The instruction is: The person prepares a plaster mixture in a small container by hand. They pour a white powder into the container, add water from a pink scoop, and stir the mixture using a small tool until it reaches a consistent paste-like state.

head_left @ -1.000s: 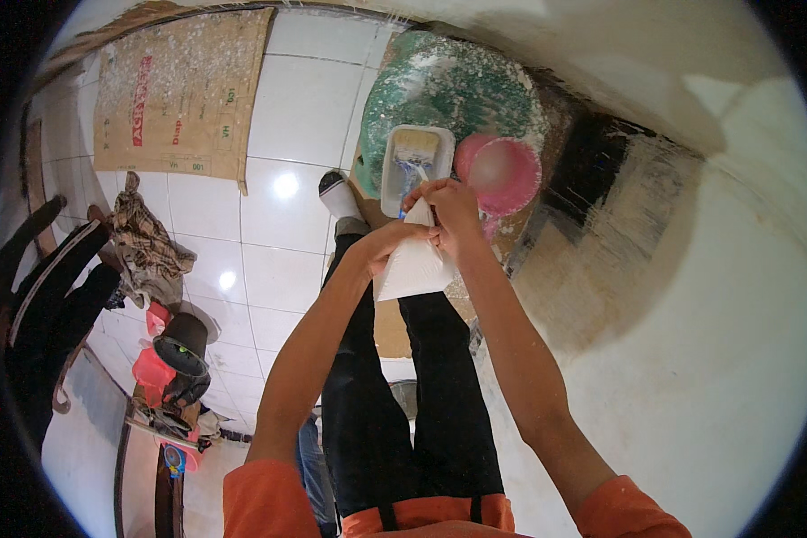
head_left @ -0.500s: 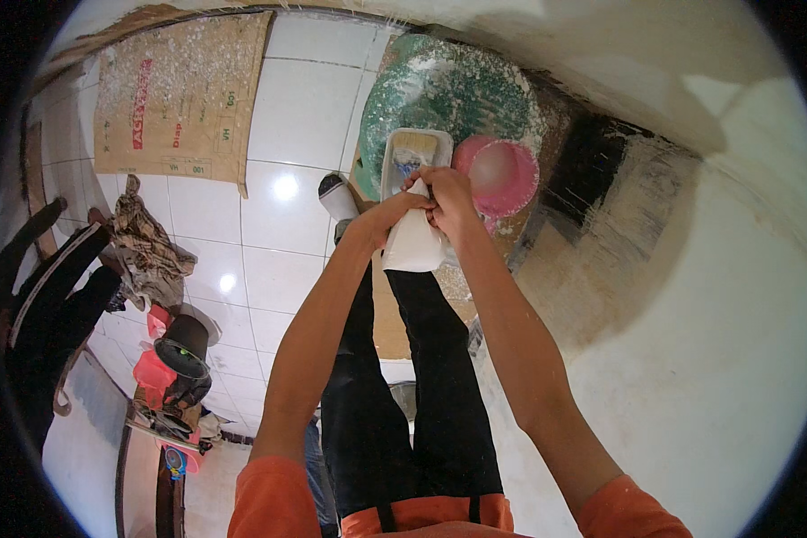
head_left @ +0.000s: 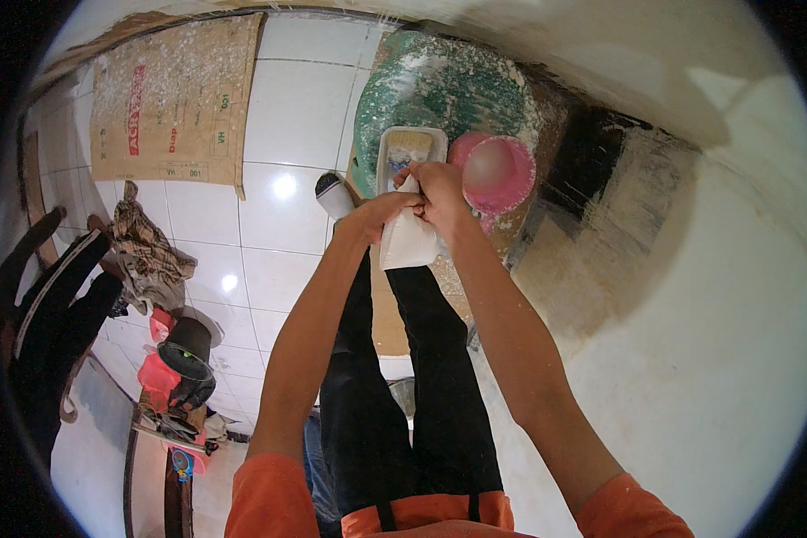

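While left hand [head_left: 380,216] and right hand [head_left: 443,191] pinch a white bag [head_left: 408,242], seemingly unemptied, brush [head_left: 411,142] lies unheld in tray [head_left: 384,163] beyond grip.

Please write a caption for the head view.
Left hand and right hand hold a white bag near a tray and pink bucket.

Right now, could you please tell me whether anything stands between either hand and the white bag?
Nothing visible does: the left hand and right hand both hold the white bag directly, near its narrow end.

Brown paper sack [head_left: 175,103] on flr: lg red ltrs [head_left: 136,117], green ltrs & nos. [head_left: 188,173] nr edges.
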Tool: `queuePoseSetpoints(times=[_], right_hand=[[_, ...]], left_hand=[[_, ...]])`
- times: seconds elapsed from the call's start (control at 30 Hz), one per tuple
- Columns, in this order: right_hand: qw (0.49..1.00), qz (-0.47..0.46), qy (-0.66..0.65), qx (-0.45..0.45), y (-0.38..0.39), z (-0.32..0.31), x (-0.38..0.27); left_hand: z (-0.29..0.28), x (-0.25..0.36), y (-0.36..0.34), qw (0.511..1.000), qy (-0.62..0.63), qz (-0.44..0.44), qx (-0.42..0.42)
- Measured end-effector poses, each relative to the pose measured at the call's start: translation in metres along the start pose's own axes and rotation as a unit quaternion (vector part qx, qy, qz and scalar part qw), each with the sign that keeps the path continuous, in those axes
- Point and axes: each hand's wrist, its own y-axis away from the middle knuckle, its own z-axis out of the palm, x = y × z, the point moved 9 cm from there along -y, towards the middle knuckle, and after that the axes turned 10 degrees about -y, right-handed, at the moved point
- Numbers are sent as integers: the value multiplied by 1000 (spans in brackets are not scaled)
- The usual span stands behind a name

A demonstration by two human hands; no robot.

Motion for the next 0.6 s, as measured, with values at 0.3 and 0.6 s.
queuePoseSetpoints(times=[0.3,0.6], right_hand=[[995,19,52,82,-10,-6,-3],[996,35,-14,79,-14,3,-4]], left_hand=[[10,22,11,994,69,39,71],[8,33,10,993,67,59,72]])
